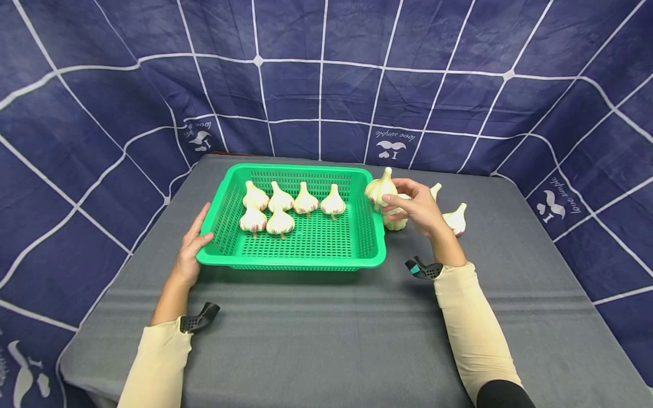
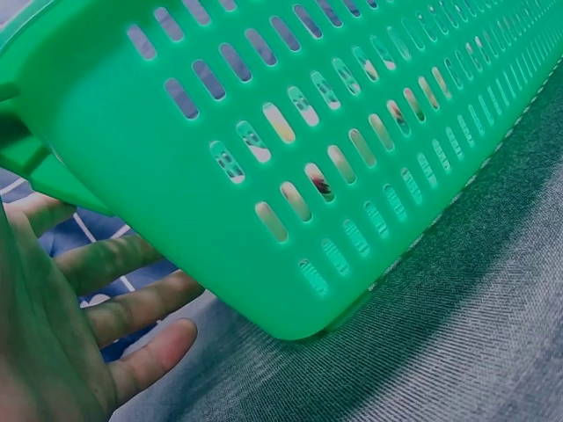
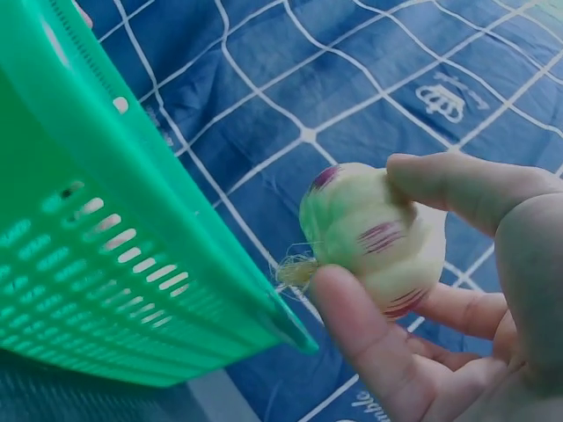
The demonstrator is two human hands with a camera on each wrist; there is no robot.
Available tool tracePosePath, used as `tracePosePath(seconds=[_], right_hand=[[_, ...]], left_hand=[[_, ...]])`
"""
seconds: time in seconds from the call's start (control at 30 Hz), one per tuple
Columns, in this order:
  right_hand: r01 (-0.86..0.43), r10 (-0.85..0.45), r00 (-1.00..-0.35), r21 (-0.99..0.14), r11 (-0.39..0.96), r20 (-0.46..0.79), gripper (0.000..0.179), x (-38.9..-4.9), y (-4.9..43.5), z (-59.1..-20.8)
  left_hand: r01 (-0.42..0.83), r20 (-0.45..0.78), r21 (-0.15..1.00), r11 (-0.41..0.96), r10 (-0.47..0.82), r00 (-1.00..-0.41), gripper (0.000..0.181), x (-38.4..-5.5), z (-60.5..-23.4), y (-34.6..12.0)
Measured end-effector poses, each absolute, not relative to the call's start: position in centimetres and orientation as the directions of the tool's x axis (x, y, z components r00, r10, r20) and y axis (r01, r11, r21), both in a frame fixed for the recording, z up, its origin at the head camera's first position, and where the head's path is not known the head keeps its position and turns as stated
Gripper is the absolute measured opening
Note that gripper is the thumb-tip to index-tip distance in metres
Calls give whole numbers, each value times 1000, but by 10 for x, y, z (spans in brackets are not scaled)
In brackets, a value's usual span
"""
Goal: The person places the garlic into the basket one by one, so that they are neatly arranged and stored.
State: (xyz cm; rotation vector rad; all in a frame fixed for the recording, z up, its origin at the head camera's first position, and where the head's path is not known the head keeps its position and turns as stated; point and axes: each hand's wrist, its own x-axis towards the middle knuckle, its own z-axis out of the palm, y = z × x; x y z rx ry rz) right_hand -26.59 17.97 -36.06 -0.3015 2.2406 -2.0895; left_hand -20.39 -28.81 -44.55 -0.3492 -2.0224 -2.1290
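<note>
My right hand (image 1: 415, 207) pinches a garlic bulb (image 1: 378, 190) between thumb and fingers, over the right rim of a green plastic basket (image 1: 306, 262). The bulb's stem points up in the head view; in the right wrist view its root tuft (image 3: 297, 271) faces the basket, and purple streaks mark its pale skin. My left hand (image 1: 190, 252) holds the basket's left end, thumb over the rim. In the left wrist view, the other fingers (image 2: 145, 308) spread along the outside. Several garlic bulbs (image 1: 280, 222) stand in the basket, stems up, in two rows toward its back and left.
Just right of the basket, a garlic bulb (image 1: 394, 222) is partly hidden by my right hand. Beyond the hand, another bulb's stem (image 1: 436, 190) shows, and one more bulb (image 1: 456, 220) lies tilted on the grey cloth (image 1: 326, 328). Blue white-lined fabric (image 1: 291, 90) surrounds the table.
</note>
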Motion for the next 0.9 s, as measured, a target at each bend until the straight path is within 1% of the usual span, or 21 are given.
tracePosePath(seconds=[0.17, 0.37, 0.57, 0.73, 0.9], right_hand=[[-129, -196, -975, -985, 112, 105, 49, -269, 171, -357], [-179, -234, -964, -959, 219, 127, 42, -274, 153, -350], [-162, -255, -964, -933, 320, 80, 43, -277, 136, -344], [-145, -257, -965, -930, 336, 58, 46, -279, 125, -338], [-163, -274, -958, -940, 300, 79, 40, -283, 113, -331]], left_hand=[[288, 290, 956, -61, 27, -957, 66, -204, -446, -288], [287, 290, 956, -66, 35, -956, 66, -204, -446, -288], [288, 291, 955, -63, 34, -956, 66, -204, -447, -287], [293, 297, 953, -69, 38, -954, 65, -204, -447, -287], [301, 304, 951, -78, 38, -952, 66, -205, -447, -289]])
